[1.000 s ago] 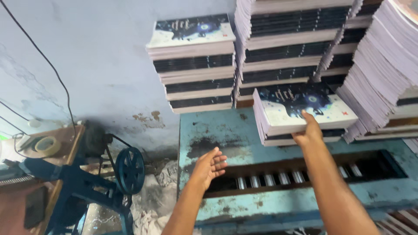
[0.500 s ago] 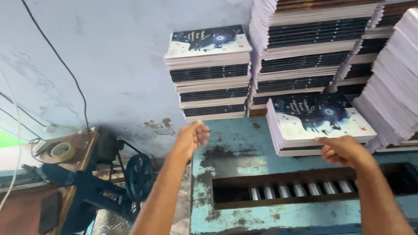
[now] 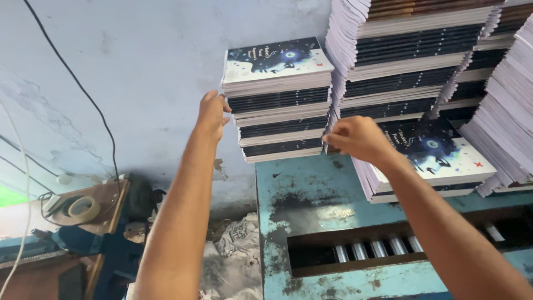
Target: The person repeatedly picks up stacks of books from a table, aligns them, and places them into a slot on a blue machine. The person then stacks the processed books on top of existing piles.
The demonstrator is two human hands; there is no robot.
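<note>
Both arms have risen since the earlier frames, when the left hand hung loose over the machine top and the right lay on the low pile of booklets; now they close on the tall stack of booklets that stands against the pale blue wall, between the wall and the far higher piles of bound booklets on the right. That stack looks untouched as a whole: it stands square on the back of the worn blue-green machine table, its dark illustrated cover on top, so the lift appears to be just starting and everything past taking hold is left to do. Right of it, a lower pile with the same cover lies on the table, partly behind the right forearm. The left hand is against the stack's left edge near its upper layers, fingers curled so that the tips touch the booklet edges; it appears to be gripping or parting them, though how many it has taken cannot be told. The right hand is bunched in a loose pinch at the stack's lower right corner, in the gap between that stack and the tall piles, and seems to nip a few page edges. Below, a slot in the table shows a row of metal rollers. Off to the left a roll of tape lies on a small wooden shelf.
</note>
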